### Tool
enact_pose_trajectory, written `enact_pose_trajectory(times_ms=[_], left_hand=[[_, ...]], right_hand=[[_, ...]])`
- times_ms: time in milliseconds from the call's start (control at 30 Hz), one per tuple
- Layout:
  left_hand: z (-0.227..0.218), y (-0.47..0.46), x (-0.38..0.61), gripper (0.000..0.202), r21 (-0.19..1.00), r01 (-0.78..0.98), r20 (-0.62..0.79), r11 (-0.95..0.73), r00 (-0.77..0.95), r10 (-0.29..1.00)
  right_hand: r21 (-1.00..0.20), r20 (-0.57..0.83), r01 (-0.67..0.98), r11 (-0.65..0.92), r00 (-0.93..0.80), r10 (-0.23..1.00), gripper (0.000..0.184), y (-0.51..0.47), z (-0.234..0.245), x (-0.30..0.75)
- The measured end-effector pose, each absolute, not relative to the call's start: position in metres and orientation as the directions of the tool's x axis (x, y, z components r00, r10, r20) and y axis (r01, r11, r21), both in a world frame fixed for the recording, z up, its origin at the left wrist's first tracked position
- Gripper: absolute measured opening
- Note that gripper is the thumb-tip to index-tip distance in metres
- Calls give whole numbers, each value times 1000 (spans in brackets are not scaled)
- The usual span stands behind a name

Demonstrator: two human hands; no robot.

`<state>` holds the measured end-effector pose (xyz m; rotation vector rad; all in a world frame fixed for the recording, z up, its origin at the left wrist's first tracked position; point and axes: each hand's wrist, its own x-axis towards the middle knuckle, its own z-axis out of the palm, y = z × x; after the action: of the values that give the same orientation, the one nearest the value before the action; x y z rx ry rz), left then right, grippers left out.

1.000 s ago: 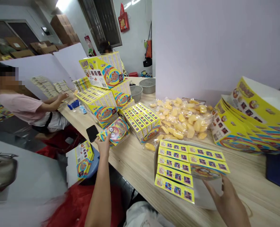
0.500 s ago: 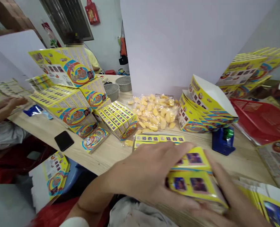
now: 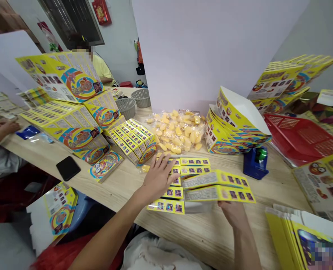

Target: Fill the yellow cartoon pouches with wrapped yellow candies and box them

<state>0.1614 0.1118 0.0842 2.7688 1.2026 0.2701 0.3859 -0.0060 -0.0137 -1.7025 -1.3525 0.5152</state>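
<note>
Partly hidden, the right hand (image 3: 232,212) seems to hold two yellow boxes (image 3: 225,192).

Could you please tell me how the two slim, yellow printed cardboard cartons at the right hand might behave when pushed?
The cartons seem fairly stiff, since their long edges look straight. They are probably light, as the right hand alone appears to support both. If pushed, they might slide apart, because no band or wrap is visible around them.

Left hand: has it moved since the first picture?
Yes: the left hand has moved rightward, away from the black phone, to over the packed yellow boxes.
</note>
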Motion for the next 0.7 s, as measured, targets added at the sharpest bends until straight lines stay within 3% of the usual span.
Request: enact_pose_trajectory(times_ms=[167, 300, 367, 433, 533, 633, 700], left_hand=[[97, 104, 164, 56, 213, 652, 162, -728, 711, 684], [106, 84, 173, 69, 256, 351, 220, -901, 886, 408], [103, 75, 178, 66, 255, 344, 264, -904, 874, 408], [98, 69, 182, 58, 260, 432, 283, -864, 821, 496], [93, 67, 182, 53, 269, 487, 276, -831, 788, 551], [93, 76, 169, 44, 340, 456, 316, -822, 768, 557], [90, 91, 145, 33, 453, 527, 395, -719, 604, 692]], right_hand=[[-973, -29, 203, -107, 352, 935, 52, -15, -3, 394], [-951, 19, 301, -74, 294, 956, 73, -18, 8, 401], [-928, 96, 373, 0, 239, 966, 84, -18, 19, 403], [-905, 179, 416, 89, 183, 967, 88, -17, 31, 403], [-772, 257, 611, 176, 47, 965, 73, -10, 41, 397], [-466, 311, 861, 205, -58, 949, 68, -2, 38, 386], [-306, 369, 922, 238, -116, 922, 73, 3, 32, 379]])
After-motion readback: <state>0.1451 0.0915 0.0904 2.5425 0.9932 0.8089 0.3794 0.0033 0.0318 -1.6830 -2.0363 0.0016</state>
